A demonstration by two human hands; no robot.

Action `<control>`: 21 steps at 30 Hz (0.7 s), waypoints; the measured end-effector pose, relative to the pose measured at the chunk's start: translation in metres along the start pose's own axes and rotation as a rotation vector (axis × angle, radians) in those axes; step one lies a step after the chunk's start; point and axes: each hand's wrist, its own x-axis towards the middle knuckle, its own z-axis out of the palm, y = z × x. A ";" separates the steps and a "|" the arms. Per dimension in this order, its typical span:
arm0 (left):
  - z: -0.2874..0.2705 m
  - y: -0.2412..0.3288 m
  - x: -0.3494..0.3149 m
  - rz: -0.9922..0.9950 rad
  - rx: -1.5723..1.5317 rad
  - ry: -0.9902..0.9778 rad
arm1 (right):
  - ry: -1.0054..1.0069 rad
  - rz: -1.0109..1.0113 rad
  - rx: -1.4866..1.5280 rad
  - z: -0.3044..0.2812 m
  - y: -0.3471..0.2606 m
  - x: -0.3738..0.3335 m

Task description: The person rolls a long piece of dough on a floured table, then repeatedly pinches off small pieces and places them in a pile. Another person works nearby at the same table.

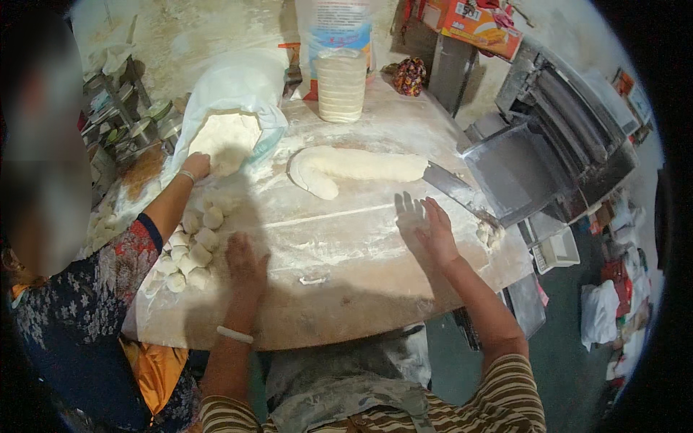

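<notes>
My left hand (pixel 247 261) is low over the floured board, its fingers apart and holding nothing, just right of a cluster of round dough pieces (pixel 191 254). A pale band circles that wrist. On the right, my right hand (pixel 438 232) hovers with fingers spread and empty, its shadow falling beside it. A thick dough roll (pixel 361 163), bent back at its left end, lies across the middle of the board. Against its right end rests a flat grey metal blade (pixel 453 185), apparently a cleaver, above my right hand. One small dough scrap (pixel 312 280) lies between my hands.
At the left, a co-worker's hand (pixel 196 165) touches the opening of a white flour sack (pixel 234 90). A ribbed plastic tub (pixel 341 85) stands at the back. A metal roller machine (pixel 556 137) borders the right edge, with a white basket (pixel 559 249) below.
</notes>
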 end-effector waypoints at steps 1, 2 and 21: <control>0.000 0.003 0.005 0.020 -0.020 -0.005 | 0.003 -0.021 -0.043 0.010 0.001 0.012; -0.004 0.011 0.012 0.043 -0.041 -0.009 | 0.009 -0.042 -0.086 0.017 -0.002 0.025; 0.104 0.102 0.227 -0.291 -0.218 -0.114 | -0.349 -0.184 -0.316 0.049 0.033 0.202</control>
